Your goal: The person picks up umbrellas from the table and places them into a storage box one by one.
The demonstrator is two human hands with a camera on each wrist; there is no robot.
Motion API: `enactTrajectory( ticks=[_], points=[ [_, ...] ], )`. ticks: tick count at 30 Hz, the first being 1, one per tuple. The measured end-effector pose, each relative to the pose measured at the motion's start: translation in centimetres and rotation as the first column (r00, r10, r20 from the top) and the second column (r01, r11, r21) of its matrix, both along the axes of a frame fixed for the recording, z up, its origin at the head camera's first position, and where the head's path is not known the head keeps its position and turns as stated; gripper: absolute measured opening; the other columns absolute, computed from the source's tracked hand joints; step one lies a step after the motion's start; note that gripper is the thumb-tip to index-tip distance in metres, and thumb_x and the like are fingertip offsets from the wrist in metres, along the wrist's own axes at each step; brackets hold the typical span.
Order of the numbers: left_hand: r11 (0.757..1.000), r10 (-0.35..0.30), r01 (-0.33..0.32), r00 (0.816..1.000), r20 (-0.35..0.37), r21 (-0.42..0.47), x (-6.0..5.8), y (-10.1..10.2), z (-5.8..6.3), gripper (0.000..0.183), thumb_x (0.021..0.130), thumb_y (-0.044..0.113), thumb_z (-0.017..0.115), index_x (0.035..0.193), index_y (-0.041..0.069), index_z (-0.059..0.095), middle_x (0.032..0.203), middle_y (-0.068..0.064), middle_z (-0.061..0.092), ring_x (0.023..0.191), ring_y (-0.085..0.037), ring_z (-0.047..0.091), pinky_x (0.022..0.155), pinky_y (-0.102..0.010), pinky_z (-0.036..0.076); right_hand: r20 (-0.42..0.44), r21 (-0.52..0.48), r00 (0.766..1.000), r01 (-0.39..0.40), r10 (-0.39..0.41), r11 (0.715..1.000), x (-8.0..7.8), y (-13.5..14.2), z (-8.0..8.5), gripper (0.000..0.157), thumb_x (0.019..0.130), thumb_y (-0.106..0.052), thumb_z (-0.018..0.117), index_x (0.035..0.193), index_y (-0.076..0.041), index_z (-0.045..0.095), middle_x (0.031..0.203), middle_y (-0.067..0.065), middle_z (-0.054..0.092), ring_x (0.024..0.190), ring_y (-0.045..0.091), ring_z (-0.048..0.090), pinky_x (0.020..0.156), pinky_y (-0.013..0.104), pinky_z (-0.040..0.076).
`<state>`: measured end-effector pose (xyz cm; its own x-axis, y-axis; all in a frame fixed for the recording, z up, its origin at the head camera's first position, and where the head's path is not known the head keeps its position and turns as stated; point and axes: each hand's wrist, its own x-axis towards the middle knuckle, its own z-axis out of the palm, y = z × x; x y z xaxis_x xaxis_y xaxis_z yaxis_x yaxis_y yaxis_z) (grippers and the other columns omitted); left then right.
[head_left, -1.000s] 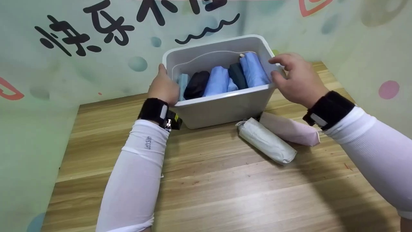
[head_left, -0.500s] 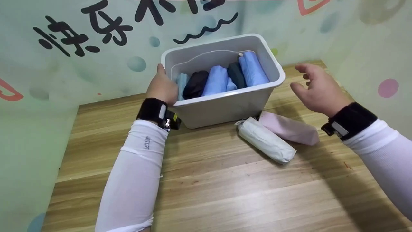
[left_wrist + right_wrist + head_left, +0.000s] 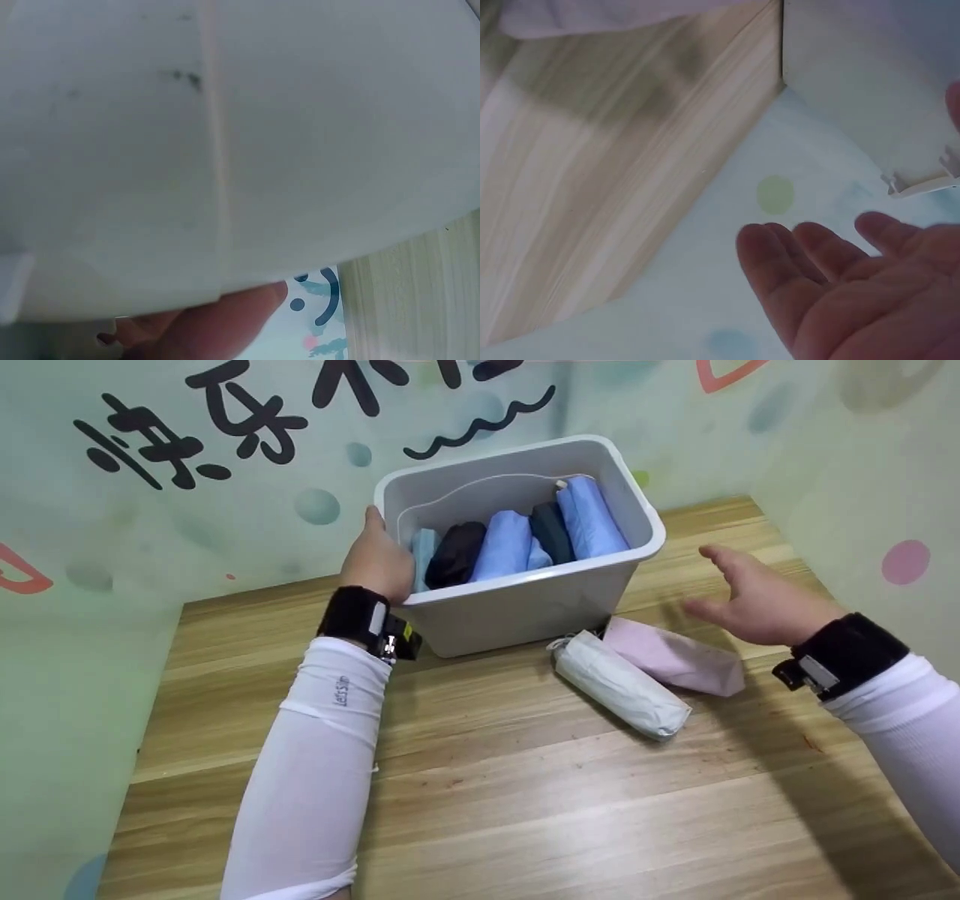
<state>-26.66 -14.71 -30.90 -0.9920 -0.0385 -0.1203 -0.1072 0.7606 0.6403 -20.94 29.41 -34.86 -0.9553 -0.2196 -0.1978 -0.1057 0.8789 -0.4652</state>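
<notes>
A grey plastic bin (image 3: 525, 619) stands on the wooden table against the back wall. My left hand (image 3: 379, 559) holds its left end, thumb at the rim; in the left wrist view the fingers (image 3: 225, 322) show past the bin's wall (image 3: 300, 150). Inside lie folded umbrellas: a pale teal one (image 3: 424, 556), a black one (image 3: 457, 556), blue ones (image 3: 504, 546) and a dark green one (image 3: 553, 534). In front of the bin a white folded umbrella (image 3: 622, 686) leans along a pink one (image 3: 675, 656). My right hand (image 3: 765, 600) hovers right of the bin, fingers extended, holding nothing.
Printed wall covering (image 3: 240, 525) rises behind and on both sides of the wooden tabletop (image 3: 480, 795). The bin's far rim sits close to the back wall. My right arm's shadow falls across the table at the right.
My right hand has let go of the bin's right rim and moved right, then down toward the pink umbrella. My left hand stays on the bin, which has hardly moved.
</notes>
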Motion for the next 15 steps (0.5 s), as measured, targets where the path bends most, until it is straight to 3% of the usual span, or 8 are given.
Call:
enactTrajectory(
  ticks=[8,15],
  points=[
    [1.0,-0.003,0.003,1.0,-0.005,-0.01,0.0,-0.1,-0.1,0.083,0.102,0.013,0.043,0.168,0.002,-0.008,0.165,-0.022,0.039,0.145,-0.032,0.047,0.124,-0.044,0.036,0.102,0.049,0.992,-0.073,0.067,0.996,0.5,0.0,-1.2,0.116,0.096,-0.06,0.069,0.168,0.0,0.001,0.167,0.041,0.012,0.15,0.063,0.022,0.119,0.076,0.021],
    [1.0,-0.01,0.01,1.0,-0.012,-0.013,0.1,-0.1,0.0,0.082,0.102,0.014,0.041,0.168,0.002,-0.006,0.164,-0.023,0.042,0.142,-0.031,0.049,0.122,-0.043,0.038,0.086,0.115,0.99,-0.119,0.11,0.986,0.9,-0.2,-2.7,0.12,0.09,-0.063,0.075,0.167,0.002,0.009,0.165,0.04,0.021,0.147,0.062,0.028,0.117,0.075,0.028]
  ],
)
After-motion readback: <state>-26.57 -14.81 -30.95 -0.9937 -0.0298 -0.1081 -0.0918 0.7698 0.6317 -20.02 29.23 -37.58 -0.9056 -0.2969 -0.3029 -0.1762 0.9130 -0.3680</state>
